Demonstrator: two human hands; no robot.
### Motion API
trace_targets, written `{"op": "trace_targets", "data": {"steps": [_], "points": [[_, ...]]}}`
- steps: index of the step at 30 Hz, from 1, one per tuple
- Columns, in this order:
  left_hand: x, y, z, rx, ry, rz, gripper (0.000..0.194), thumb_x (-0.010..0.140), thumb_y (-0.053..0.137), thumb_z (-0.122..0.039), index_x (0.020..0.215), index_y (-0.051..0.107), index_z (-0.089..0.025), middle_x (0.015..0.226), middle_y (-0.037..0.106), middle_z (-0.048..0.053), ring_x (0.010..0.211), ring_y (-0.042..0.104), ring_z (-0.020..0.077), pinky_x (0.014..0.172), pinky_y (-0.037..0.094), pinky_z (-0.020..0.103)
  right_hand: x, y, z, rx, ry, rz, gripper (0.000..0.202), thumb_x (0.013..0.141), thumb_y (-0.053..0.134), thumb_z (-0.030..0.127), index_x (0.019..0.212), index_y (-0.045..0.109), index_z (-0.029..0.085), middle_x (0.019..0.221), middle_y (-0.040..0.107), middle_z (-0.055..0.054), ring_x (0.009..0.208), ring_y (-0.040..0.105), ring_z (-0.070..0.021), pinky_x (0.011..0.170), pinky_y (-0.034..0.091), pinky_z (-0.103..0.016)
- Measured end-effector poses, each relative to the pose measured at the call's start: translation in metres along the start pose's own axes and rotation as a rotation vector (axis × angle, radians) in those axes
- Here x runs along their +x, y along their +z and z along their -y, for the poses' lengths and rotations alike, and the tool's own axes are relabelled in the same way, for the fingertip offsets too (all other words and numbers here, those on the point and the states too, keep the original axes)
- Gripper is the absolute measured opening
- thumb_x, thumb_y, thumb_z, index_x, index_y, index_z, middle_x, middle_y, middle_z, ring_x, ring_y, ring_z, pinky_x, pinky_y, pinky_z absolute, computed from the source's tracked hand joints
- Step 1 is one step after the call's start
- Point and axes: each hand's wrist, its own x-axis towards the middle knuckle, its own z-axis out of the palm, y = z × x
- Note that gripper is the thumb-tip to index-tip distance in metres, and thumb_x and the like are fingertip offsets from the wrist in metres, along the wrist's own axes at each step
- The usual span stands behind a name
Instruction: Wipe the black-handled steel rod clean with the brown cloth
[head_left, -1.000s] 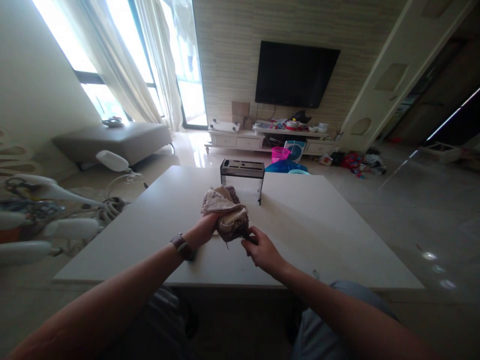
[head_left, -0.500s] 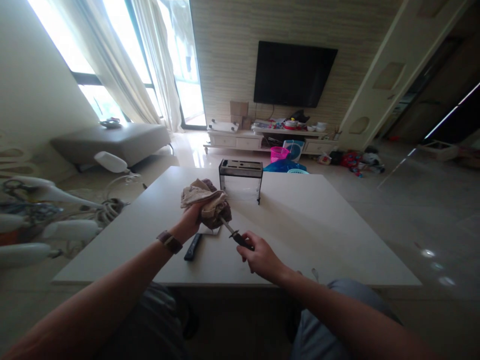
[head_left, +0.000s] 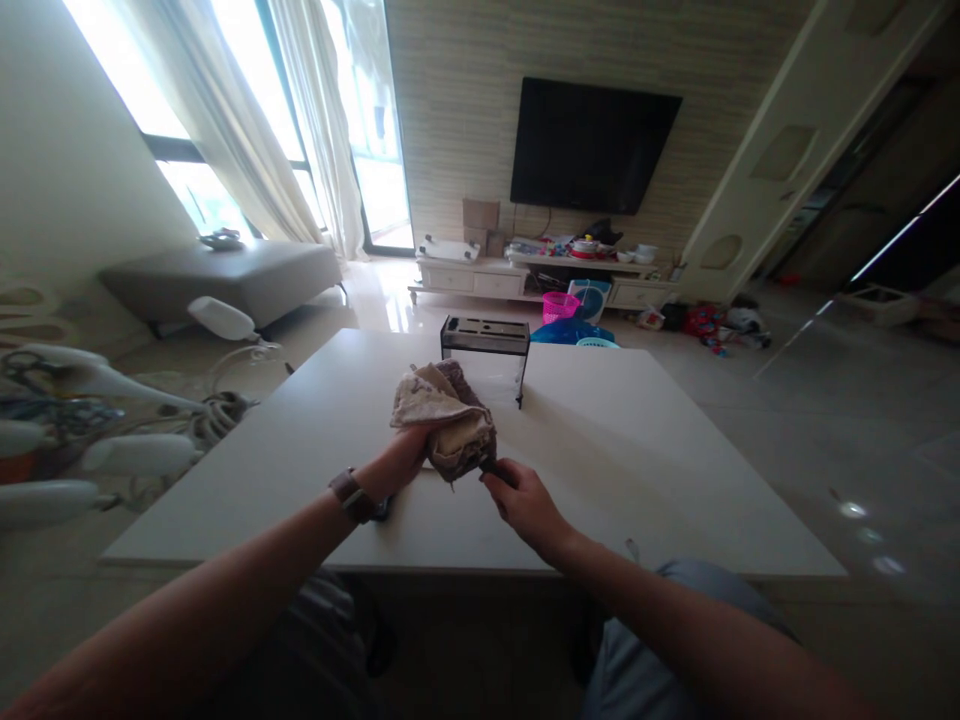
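Note:
My left hand (head_left: pixel 397 462) is wrapped round a bunched brown and beige cloth (head_left: pixel 442 412) above the white table (head_left: pixel 637 470). My right hand (head_left: pixel 529 505) grips the black handle of a sharpening steel (head_left: pixel 498 470). The steel's metal rod is hidden inside the cloth, and the guard end presses close to the cloth's edge. Beneath my left wrist lies a knife (head_left: pixel 382 508) with a black handle, mostly covered by my hand and the cloth. Just beyond the cloth stands a knife block (head_left: pixel 486 336) with a slotted dark top and see-through sides.
A small spoon-like metal thing (head_left: pixel 631 548) lies at the table's near edge. White lamp shades (head_left: pixel 142 455) and coiled tubes stand left of the table. Past the far edge are a pink basket (head_left: pixel 559 306) and a low cabinet (head_left: pixel 465 282).
My left hand and the cloth have moved right and slightly down along the steel towards its handle, so the rod that showed before is covered. The knife on the table is now mostly hidden.

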Motion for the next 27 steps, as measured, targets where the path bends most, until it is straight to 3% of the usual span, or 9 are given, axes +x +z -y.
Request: {"op": "trace_targets", "data": {"steps": [8, 14, 27], "points": [[-0.005, -0.004, 0.022, 0.041, -0.063, 0.049, 0.058, 0.057, 0.095, -0.021, 0.112, 0.075, -0.016, 0.111, 0.078, 0.011, 0.115, 0.069, 0.0313, 0.104, 0.052, 0.04, 0.005, -0.002, -0.002, 0.071, 0.032, -0.022, 0.028, 0.084, 0.063, 0.046, 0.076, 0.056, 0.021, 0.053, 0.041, 0.009, 0.046, 0.034, -0.0089, 0.046, 0.026, -0.024], [-0.006, 0.003, 0.019, 0.063, -0.07, 0.032, 0.057, 0.058, 0.096, -0.025, 0.11, 0.075, -0.015, 0.112, 0.077, 0.013, 0.118, 0.067, 0.0326, 0.106, 0.05, 0.043, 0.001, 0.002, 0.001, 0.13, 0.126, -0.005, 0.029, 0.082, 0.062, 0.049, 0.077, 0.052, 0.022, 0.051, 0.039, 0.011, 0.04, 0.031, -0.0077, 0.04, 0.024, -0.024], [-0.002, 0.005, 0.015, 0.05, -0.013, -0.024, 0.059, 0.058, 0.095, -0.029, 0.111, 0.072, -0.015, 0.112, 0.076, 0.012, 0.11, 0.07, 0.0296, 0.103, 0.053, 0.044, -0.001, -0.004, 0.008, 0.0, 0.024, 0.03, 0.027, 0.088, 0.061, 0.046, 0.08, 0.057, 0.021, 0.049, 0.04, 0.01, 0.043, 0.035, -0.0089, 0.045, 0.029, -0.024]]}}
